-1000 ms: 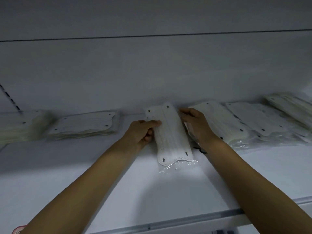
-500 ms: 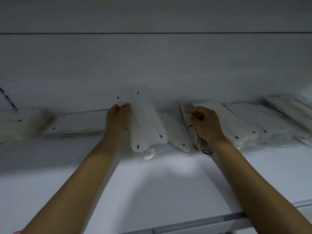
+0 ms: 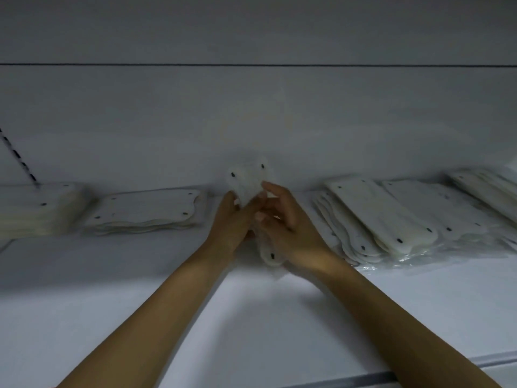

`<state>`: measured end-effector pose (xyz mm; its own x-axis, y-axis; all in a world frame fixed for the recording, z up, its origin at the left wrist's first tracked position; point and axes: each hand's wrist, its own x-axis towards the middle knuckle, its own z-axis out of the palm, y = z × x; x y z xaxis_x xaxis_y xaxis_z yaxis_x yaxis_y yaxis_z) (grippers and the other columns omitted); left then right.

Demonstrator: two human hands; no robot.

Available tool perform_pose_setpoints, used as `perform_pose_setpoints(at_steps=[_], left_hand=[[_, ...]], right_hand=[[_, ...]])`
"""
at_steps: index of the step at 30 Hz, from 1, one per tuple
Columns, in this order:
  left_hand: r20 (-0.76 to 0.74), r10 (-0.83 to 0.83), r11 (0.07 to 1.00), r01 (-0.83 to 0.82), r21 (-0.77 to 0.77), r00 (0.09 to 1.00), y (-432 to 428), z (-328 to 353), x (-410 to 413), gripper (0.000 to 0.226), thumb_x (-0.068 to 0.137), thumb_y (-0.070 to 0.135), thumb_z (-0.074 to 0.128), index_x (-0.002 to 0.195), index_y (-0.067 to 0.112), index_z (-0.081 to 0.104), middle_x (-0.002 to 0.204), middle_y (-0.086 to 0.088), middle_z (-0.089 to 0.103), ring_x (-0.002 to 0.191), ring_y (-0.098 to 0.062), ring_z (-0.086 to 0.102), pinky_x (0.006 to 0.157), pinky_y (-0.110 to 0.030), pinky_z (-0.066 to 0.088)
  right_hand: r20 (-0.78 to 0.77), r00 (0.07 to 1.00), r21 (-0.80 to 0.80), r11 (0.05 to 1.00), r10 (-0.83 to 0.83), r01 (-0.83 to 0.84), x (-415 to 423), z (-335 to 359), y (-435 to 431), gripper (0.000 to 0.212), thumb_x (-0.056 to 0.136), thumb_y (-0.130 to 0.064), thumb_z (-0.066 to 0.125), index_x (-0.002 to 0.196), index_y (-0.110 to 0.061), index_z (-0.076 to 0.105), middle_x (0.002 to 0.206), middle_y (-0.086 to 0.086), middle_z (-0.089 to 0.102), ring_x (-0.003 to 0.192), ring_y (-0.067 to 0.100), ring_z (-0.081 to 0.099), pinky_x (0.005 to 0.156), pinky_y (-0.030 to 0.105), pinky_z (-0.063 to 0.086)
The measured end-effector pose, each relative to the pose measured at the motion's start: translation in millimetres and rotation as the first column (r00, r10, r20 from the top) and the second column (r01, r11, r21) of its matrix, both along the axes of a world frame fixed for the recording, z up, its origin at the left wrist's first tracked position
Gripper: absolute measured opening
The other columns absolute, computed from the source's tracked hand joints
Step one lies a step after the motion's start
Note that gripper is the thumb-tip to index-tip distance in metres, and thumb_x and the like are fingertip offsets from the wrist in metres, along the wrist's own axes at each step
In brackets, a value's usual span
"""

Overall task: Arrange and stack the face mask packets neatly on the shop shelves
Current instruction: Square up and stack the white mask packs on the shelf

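Standing behind this person at the shelf [image 3: 84, 289], I'd guess these mask packets are basically weightless, floppy and slick in their plastic sleeves, so they'll bend and slide unless pinched along a long edge or near the corners. Both hands meet at the middle of the shelf, up against its back wall: the left hand [image 3: 233, 222] and right hand [image 3: 282, 222] have their fingers curled around one held packet [image 3: 247, 182], tilted up on end with its top leaning toward the wall and its bottom corner poking out under the right wrist. Half a second ago the hands were apart, the left lifting that packet alone while the right was fiddling with the right stack [image 3: 380, 217]; now they've come together on it. Left of the hands sits a tidy flat stack [image 3: 151, 205], and the stack on the right looks fanned and messy, wrappers spilling forward.
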<state>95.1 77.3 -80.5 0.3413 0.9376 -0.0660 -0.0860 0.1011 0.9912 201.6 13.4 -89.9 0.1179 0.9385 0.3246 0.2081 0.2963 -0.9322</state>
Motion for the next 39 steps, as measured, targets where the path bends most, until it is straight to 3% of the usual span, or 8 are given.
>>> perform_pose_setpoints(at_steps=[4, 10, 14, 18, 26, 30, 34, 39], left_hand=[[0.087, 0.168, 0.985, -0.171, 0.037, 0.982, 8, 1, -4, 0.011, 0.096, 0.011, 0.054, 0.095, 0.017, 0.062, 0.090, -0.003, 0.068, 0.083, -0.021, 0.064, 0.076, -0.037, 0.052], [0.256, 0.463, 0.887, -0.445, -0.127, 0.849, 31, 12, -31, 0.020, 0.092, 0.010, 0.049, 0.073, 0.017, 0.052, 0.070, -0.001, 0.054, 0.069, -0.021, 0.054, 0.066, -0.028, 0.044], [0.462, 0.347, 0.922, -0.204, -0.330, 0.816, 37, 23, -44, 0.019, 0.089, 0.015, 0.040, 0.071, 0.015, 0.048, 0.052, 0.002, 0.046, 0.039, -0.013, 0.047, 0.043, -0.015, 0.041], [0.183, 0.364, 0.914, -0.312, -0.260, 0.913, 31, 15, -31, 0.015, 0.089, 0.012, 0.053, 0.075, 0.011, 0.056, 0.075, -0.008, 0.058, 0.070, -0.025, 0.055, 0.071, -0.032, 0.048], [-0.143, 0.427, 0.898, -0.399, 0.186, 0.893, 35, 1, -25, 0.018, 0.089, 0.002, 0.047, 0.102, 0.013, 0.050, 0.096, -0.011, 0.060, 0.089, -0.025, 0.056, 0.084, -0.039, 0.047], [-0.073, 0.253, 0.963, -0.244, 0.115, 0.965, 16, 5, -7, 0.011, 0.098, 0.022, 0.050, 0.108, 0.016, 0.050, 0.098, -0.004, 0.062, 0.083, -0.018, 0.059, 0.071, -0.033, 0.049], [-0.124, 0.146, 0.979, -0.125, 0.158, 0.982, 6, 2, -3, 0.037, 0.088, 0.027, 0.068, 0.118, 0.016, 0.050, 0.104, 0.002, 0.063, 0.095, -0.016, 0.064, 0.076, -0.028, 0.053], [-0.056, 0.194, 0.976, -0.187, 0.116, 0.979, 9, 5, -9, 0.023, 0.087, -0.003, 0.059, 0.108, 0.007, 0.063, 0.096, -0.009, 0.069, 0.082, -0.020, 0.065, 0.066, -0.028, 0.053]], right_hand=[[-0.085, 0.950, 0.122, 0.943, -0.300, 0.309, 23, 7, 2, 0.036, 0.089, -0.008, 0.059, 0.117, -0.031, 0.052, 0.091, -0.007, 0.069, 0.089, 0.010, 0.066, 0.086, 0.026, 0.053], [0.887, 0.460, -0.273, 0.855, 0.046, 0.442, 37, 7, -17, 0.080, 0.073, -0.076, 0.056, 0.137, -0.030, 0.043, 0.139, -0.008, 0.047, 0.130, 0.016, 0.043, 0.102, 0.034, 0.040], [0.913, 0.408, -0.174, 0.879, -0.025, 0.443, 36, 9, -6, 0.055, 0.093, -0.044, 0.051, 0.140, -0.018, 0.037, 0.134, 0.003, 0.050, 0.123, 0.023, 0.048, 0.092, 0.032, 0.042], [0.982, 0.162, 0.020, 0.902, -0.099, 0.432, 36, 5, 5, 0.026, 0.095, -0.007, 0.040, 0.120, -0.008, 0.047, 0.109, 0.007, 0.061, 0.099, 0.024, 0.061, 0.063, 0.027, 0.033], [0.188, 0.789, -0.020, 0.801, -0.585, 0.599, 78, 9, -3, 0.018, 0.088, -0.007, 0.051, 0.093, -0.012, 0.068, 0.076, 0.003, 0.066, 0.073, 0.021, 0.060, 0.055, 0.019, 0.039], [0.023, 0.961, -0.094, 0.956, -0.276, 0.277, 48, 16, -8, 0.015, 0.093, -0.015, 0.060, 0.099, -0.025, 0.068, 0.085, -0.008, 0.068, 0.072, -0.002, 0.061, 0.065, 0.012, 0.049], [0.110, 0.994, -0.226, 0.974, 0.026, -0.001, 17, 3, -5, 0.016, 0.096, -0.031, 0.058, 0.106, -0.031, 0.070, 0.110, -0.013, 0.069, 0.104, 0.003, 0.064, 0.089, 0.020, 0.051], [0.079, 0.959, -0.098, 0.955, -0.272, 0.279, 34, 9, -4, 0.014, 0.094, -0.020, 0.059, 0.103, -0.021, 0.071, 0.104, -0.009, 0.071, 0.103, 0.013, 0.064, 0.085, 0.019, 0.048]])
